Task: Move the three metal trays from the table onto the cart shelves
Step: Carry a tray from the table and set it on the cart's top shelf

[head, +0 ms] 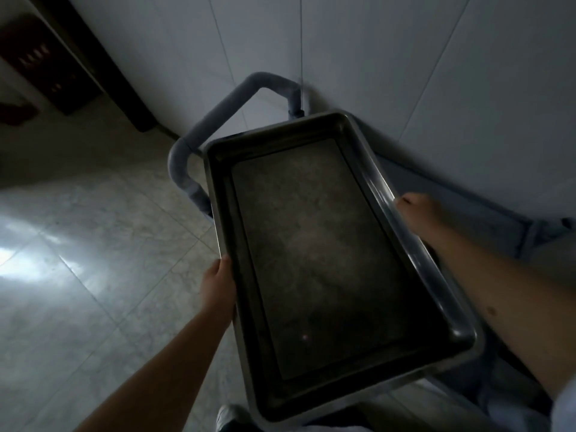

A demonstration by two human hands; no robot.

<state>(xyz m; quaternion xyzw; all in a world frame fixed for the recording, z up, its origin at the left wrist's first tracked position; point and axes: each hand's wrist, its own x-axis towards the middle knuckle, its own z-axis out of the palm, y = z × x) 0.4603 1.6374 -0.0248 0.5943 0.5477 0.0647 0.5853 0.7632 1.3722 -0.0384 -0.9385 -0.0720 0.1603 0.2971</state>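
Gripping opposite long rims keeps the dark rectangular metal tray level: left hand and right hand both clasp it, above the grey tubular-handled cart, likely for lowering.

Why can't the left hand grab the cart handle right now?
It probably can't yet: the left hand is gripping the tray, as is the right hand. The handle itself looks unblocked.

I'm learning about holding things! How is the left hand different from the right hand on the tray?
The left hand grips the tray's near-left edge; the right hand grips the right edge farther along. The left thumb shows on the rim; the right hand's fingers are hidden. Both hold the same tray.
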